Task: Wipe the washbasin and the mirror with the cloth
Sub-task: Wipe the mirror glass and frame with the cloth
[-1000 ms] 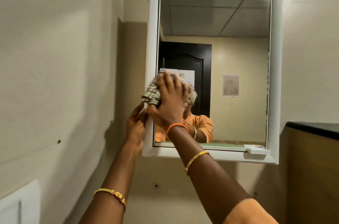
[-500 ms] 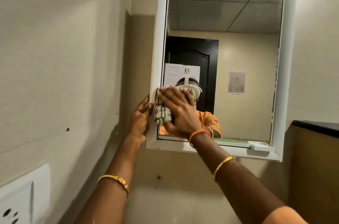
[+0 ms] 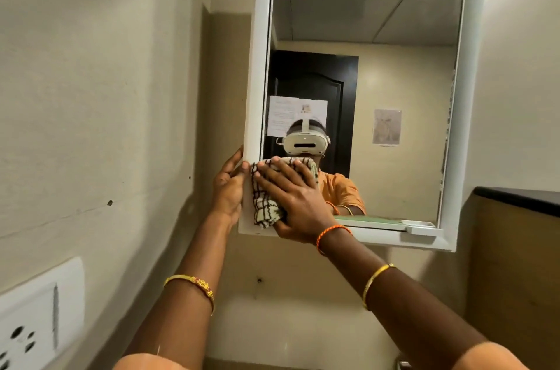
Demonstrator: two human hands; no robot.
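Two hands were up at the mirror's lower left corner. Starting at the far left, a white socket plate (image 3: 33, 318) sat low on the cream wall (image 3: 91, 97), which showed a small dark hole partway up. Moving in, the left forearm rose with a gold bangle (image 3: 190, 285) around it, and the left hand (image 3: 228, 188) was curled around the outer left edge of the mirror's white frame (image 3: 257, 66), fingers behind that edge and thumb on the front of it, a firm grasp on the frame itself. Right beside it, touching the thumb, was the cloth (image 3: 266, 206), pale with a dark check, bunched up and pressed against the frame and the glass at the bottom left corner. The right hand (image 3: 291, 197) lay flat over the cloth with fingers spread, pinning it to the mirror (image 3: 378, 21) under the palm; an orange thread band (image 3: 331, 233) circled that wrist and a plain gold bangle (image 3: 375, 281) sat further down the forearm. In the glass there was the person's reflection, a white headset (image 3: 306, 144) worn over the eyes and an orange top, with a dark door and a paper notice behind. Further right, a small white catch (image 3: 419, 228) stuck out on the frame's bottom rail. At the far right, a dark counter edge (image 3: 521, 197) topped a brown panel. As for the washbasin, it lay out of view.
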